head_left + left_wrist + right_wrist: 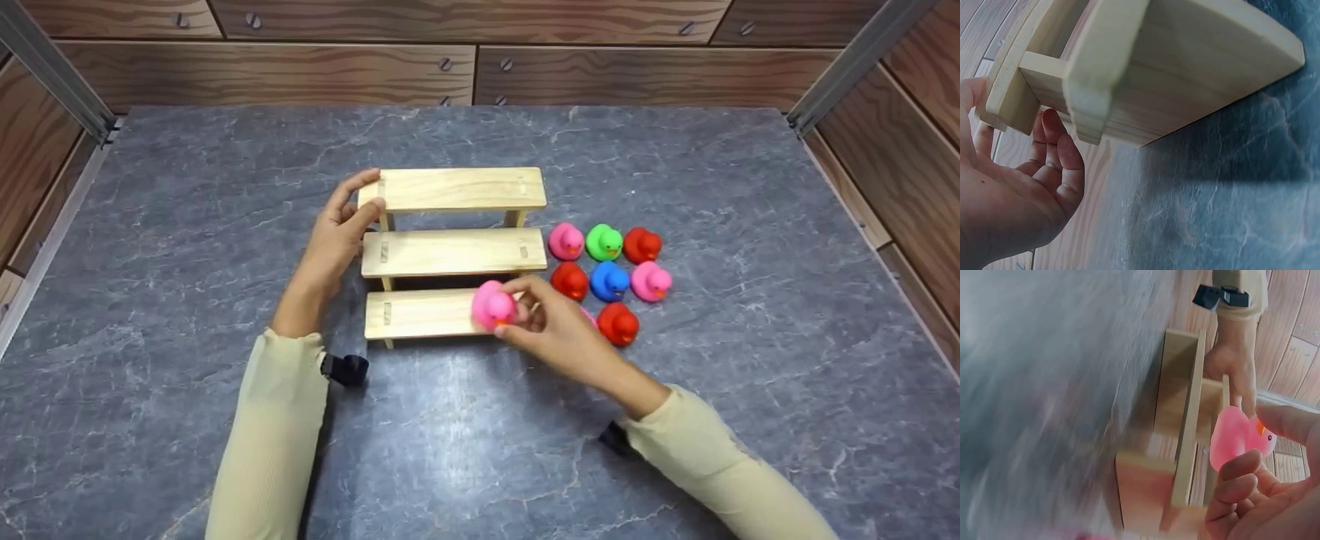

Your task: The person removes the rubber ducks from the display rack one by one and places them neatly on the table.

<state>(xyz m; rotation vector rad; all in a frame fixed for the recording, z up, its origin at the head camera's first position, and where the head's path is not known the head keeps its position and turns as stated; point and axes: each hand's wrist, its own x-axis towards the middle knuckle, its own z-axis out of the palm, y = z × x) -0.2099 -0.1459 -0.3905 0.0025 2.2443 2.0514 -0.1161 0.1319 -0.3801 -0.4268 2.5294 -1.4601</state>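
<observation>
A pale wooden stand with three steps (450, 253) sits mid-table. My left hand (335, 240) grips the left end of its top step, thumb over the upper face; in the left wrist view the other fingers (1055, 152) curl beside the stand's side. Between the thumb and fingers of my right hand (562, 330) is a pink rubber duck (493, 306), held over the right part of the lowest step. The right wrist view shows the same pink duck (1235, 439) pinched at the fingertips, its orange beak and one eye visible.
Right of the stand, rubber ducks stand in rows: a green duck (604, 241), a blue duck (609, 281), several red ones such as the red duck (619, 324), and pink ones. One pink duck is partly hidden behind my right hand. Wood-patterned panels (300, 75) border the grey marbled table (187, 187).
</observation>
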